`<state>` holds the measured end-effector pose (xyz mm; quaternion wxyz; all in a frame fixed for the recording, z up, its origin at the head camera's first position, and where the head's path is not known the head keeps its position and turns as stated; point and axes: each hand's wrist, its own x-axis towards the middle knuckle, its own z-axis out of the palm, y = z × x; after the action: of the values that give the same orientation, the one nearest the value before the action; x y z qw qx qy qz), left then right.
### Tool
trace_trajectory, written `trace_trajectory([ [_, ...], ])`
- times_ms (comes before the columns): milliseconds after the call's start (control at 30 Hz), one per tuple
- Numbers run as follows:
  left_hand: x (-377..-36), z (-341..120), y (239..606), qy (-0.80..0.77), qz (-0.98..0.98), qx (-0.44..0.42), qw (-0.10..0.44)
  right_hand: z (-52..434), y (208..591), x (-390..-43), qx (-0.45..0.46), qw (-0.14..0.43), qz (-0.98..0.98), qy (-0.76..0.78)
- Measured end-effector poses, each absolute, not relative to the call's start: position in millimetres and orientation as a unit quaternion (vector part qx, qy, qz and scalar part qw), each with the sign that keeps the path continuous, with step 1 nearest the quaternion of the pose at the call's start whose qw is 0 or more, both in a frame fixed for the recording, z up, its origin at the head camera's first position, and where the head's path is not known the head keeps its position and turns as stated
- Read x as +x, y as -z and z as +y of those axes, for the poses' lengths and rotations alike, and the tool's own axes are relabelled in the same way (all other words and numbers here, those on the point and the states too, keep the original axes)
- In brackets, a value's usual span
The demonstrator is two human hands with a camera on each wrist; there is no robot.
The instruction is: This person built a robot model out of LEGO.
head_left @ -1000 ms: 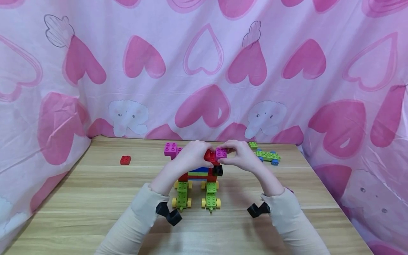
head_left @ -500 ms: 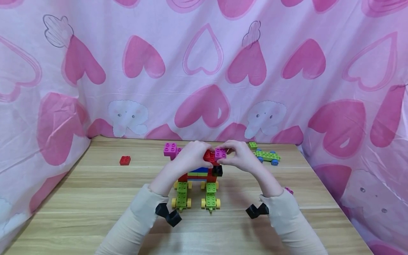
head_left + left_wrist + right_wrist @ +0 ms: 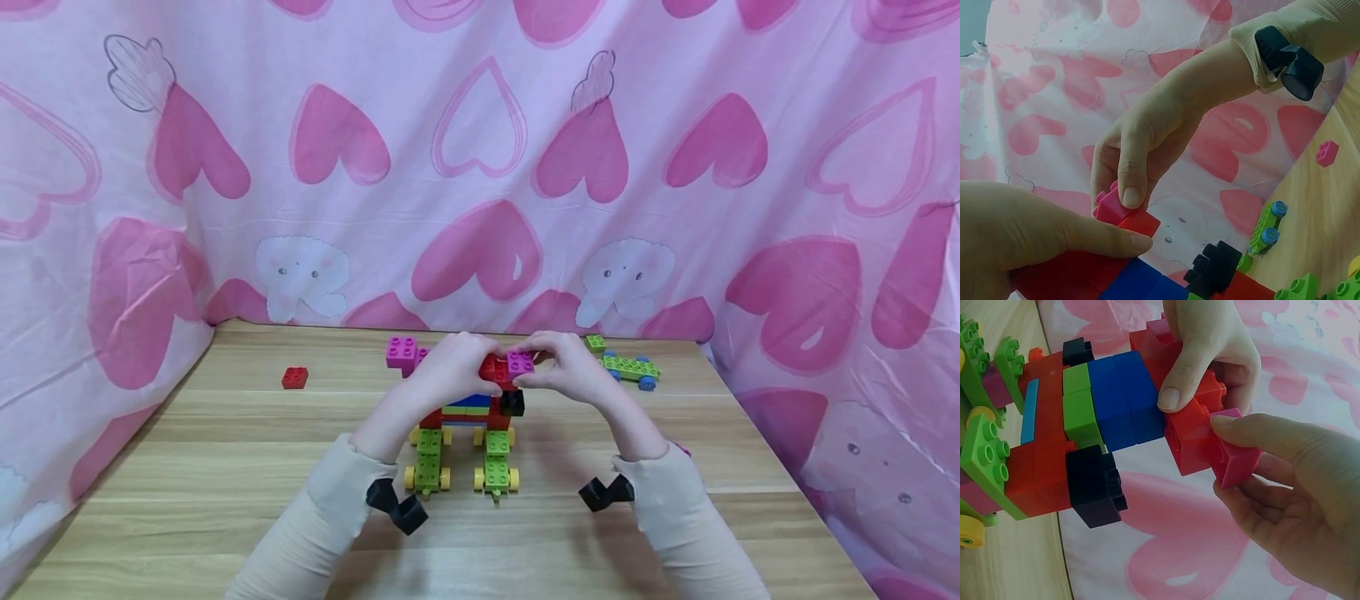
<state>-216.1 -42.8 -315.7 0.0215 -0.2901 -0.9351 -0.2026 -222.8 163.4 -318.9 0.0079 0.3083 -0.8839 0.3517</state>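
A toy-brick figure stands in the middle of the table, on green wheeled bases (image 3: 429, 468) with yellow wheels. Above them come red bricks, blue bricks (image 3: 1113, 400) and a black brick (image 3: 1092, 487) on each side. My left hand (image 3: 453, 367) grips the red bricks (image 3: 1188, 434) of the top row, thumb against their near side. Between thumb and fingers my right hand (image 3: 564, 367) pinches a pink brick (image 3: 1235, 456) at the right end of that row, right up against the red brick. Another pink brick (image 3: 401, 353) sits on the figure's left end.
A loose red brick (image 3: 295, 377) lies to the left on the table (image 3: 187, 467). At the back right are a green brick (image 3: 595, 342) and a green wheeled base (image 3: 632, 367) with blue wheels. A small pink piece (image 3: 1327, 153) lies on the right side. A heart-patterned cloth (image 3: 480, 108) hangs behind.
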Motion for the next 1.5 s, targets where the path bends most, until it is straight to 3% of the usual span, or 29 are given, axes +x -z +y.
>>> trace_trajectory([
  [1000,-213,-42,313,0.187,-0.941,-0.284,0.005,168,326,-216,0.293,0.039,-0.882,-0.368],
  [1500,-212,-43,318,0.188,-0.936,-0.295,0.041,233,360,-212,0.222,0.098,-0.898,-0.366],
])
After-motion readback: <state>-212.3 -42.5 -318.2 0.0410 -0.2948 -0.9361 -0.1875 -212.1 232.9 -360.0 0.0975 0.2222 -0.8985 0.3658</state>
